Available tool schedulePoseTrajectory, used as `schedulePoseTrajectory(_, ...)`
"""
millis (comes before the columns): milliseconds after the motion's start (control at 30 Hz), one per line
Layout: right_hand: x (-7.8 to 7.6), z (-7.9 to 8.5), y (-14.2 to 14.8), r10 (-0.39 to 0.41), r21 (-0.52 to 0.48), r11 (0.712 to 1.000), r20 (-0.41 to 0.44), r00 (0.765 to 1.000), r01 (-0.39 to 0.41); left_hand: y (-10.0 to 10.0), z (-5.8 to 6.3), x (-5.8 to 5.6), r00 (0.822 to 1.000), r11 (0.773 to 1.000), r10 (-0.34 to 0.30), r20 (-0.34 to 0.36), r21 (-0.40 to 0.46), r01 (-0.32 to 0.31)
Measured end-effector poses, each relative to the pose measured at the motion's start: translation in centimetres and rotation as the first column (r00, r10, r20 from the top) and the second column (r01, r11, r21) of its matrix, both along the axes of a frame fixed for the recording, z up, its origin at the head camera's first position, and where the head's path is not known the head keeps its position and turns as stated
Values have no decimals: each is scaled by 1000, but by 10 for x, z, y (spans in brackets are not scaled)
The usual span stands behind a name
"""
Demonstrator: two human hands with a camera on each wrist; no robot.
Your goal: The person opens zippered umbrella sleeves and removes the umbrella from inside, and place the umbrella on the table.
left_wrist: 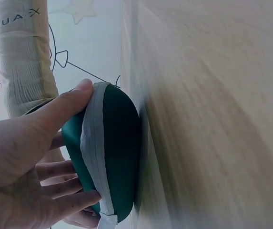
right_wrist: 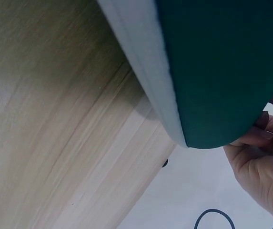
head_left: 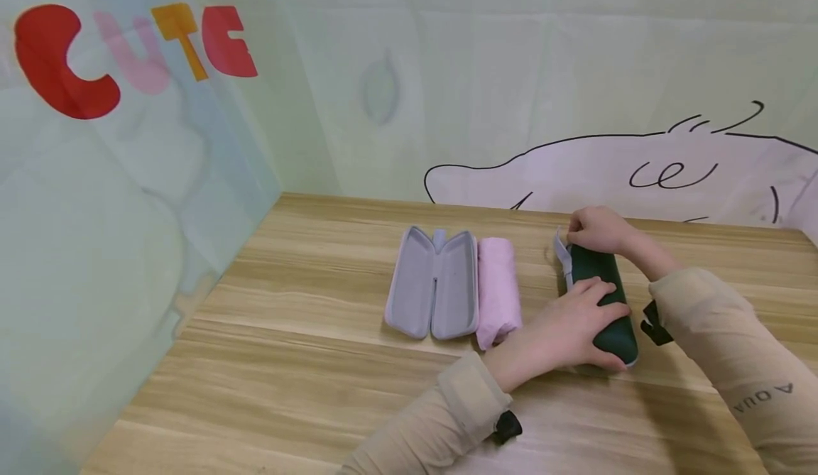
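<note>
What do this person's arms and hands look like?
The left sleeve and right sleeve are beige. The right one carries dark capital letters, among them Q, U and A. A small black piece shows beside the left cuff, another black piece beside the right cuff. The left fingers and right fingers wear no gloves.

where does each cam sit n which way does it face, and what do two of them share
Head: worn on the head, facing forward and down at the wooden table; left hand, right hand and both sleeves show.
Left wrist: on that wrist, facing one end of the green case; the left hand and right sleeve show.
Right wrist: on that wrist, facing along the case toward the backdrop; the right hand shows at right.
Shared: both wrist views show case and tabletop.
</note>
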State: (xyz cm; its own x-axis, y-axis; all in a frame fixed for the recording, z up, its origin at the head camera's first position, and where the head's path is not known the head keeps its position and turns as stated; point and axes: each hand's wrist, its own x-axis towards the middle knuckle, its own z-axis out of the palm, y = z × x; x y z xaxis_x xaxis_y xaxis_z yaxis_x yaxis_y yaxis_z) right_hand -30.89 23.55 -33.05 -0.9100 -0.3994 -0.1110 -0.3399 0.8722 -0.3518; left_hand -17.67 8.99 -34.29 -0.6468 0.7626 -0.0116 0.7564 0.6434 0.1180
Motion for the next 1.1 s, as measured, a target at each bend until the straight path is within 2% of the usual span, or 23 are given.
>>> schedulePoseTrajectory(467,-1,1,0,-7,4,1000,-15,1000,8,1,-1,1,1000,1000,11,9,8,-11)
schedulePoseTrajectory(667,-3,3,0,3,23,1000,0,1000,-3,0,-2,1,1000,1000,12,11,14,-12)
schedulePoseTrajectory(1100,-5,5,-2,-31,25,999,32,999,30,-1,0,1,1000,1000,4,7,-3,-4)
